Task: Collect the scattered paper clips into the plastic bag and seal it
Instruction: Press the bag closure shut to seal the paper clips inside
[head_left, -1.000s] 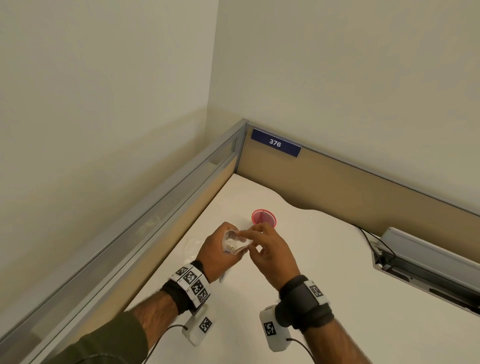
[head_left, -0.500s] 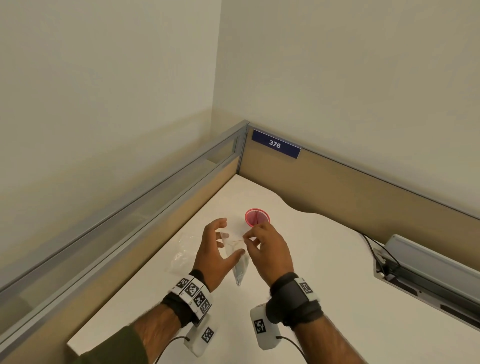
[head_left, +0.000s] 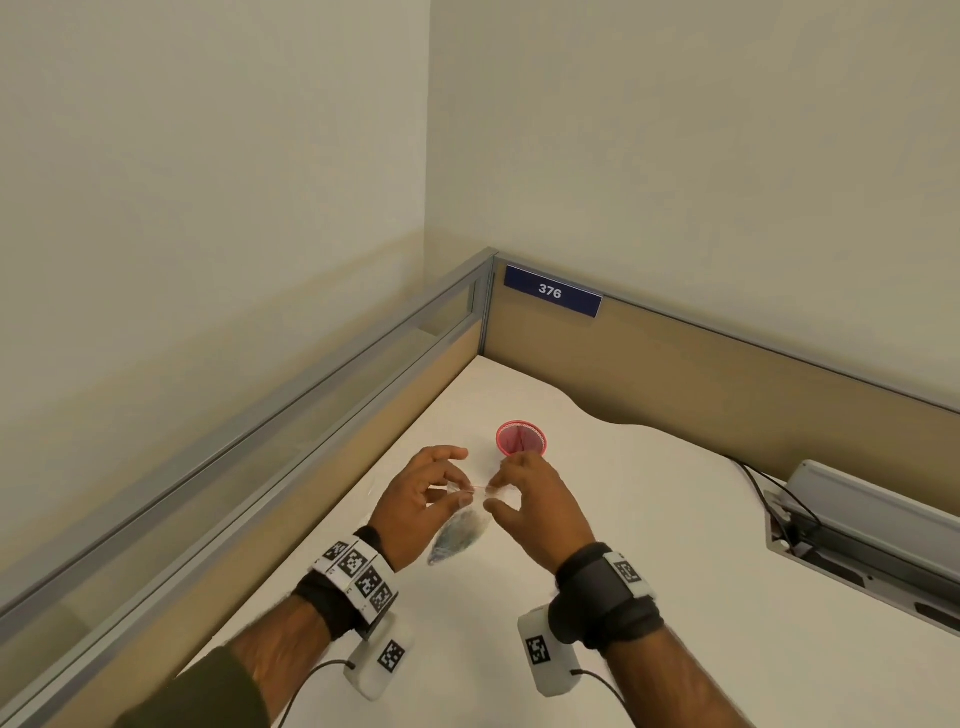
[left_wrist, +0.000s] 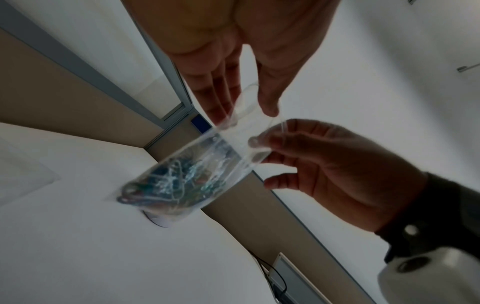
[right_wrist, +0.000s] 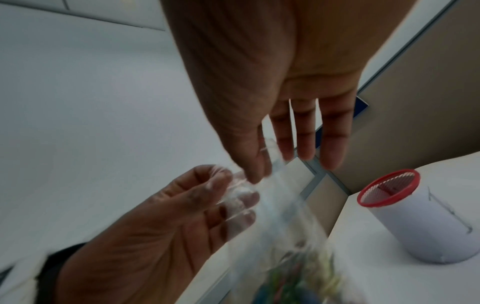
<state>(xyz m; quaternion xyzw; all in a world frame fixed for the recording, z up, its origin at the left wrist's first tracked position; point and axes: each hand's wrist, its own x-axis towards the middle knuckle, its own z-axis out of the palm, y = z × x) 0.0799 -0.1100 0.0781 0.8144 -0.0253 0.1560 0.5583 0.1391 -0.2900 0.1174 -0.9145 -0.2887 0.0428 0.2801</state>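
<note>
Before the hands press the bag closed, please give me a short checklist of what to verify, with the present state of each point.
1. Paper clips are inside the plastic bag: ok.
2. Left hand pinches the bag's top edge: ok.
3. Right hand pinches the other end of the top edge: ok.
4. Bag hangs with its mouth up, clips at the bottom: ok.
5. No loose clips left on the desk: none seen, though hands hide part: cannot tell.
6. Seal strip already closed: cannot tell, pictures blurred.
</note>
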